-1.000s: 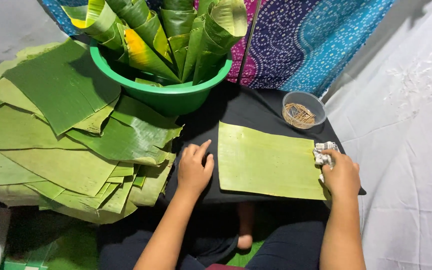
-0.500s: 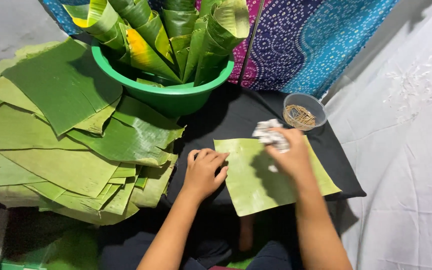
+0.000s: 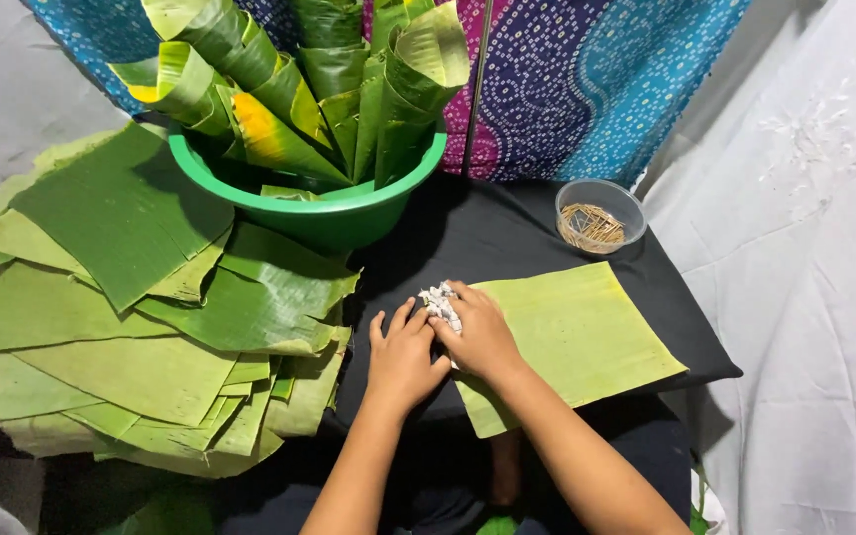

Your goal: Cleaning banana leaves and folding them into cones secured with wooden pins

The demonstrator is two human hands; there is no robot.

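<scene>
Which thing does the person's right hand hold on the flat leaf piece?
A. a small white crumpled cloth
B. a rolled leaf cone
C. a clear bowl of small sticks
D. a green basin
A: the right hand grips a small white crumpled cloth at the left edge of the flat leaf piece.

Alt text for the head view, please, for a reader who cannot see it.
Right hand presses a crumpled white cloth on the left edge of a flat banana leaf; left hand rests beside it. Nearby: leaf stack, green basin of leaf cones.
</scene>
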